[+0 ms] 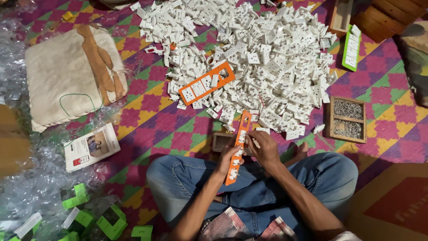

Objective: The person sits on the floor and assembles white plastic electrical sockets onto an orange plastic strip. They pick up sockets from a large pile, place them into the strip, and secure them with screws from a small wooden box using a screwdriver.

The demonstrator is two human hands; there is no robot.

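Hands meet over the lap in the head view: the left hand (pixel 228 159) grips the middle of a long orange strip (pixel 237 147) fitted with white sockets, while the right hand (pixel 264 147) pinches its upper part. Beyond both hands lies a heap of white socket pieces (pixel 267 62); right of the right hand sits a wooden screw box (pixel 347 119).

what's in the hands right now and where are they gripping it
Both hold one long orange socket strip: the left hand grips its lower middle, the right hand steadies its upper part from the side.

A long, narrow orange plastic strip (pixel 238 147) with white socket modules seated along it stands nearly upright over the lap. It is held at mid-length.
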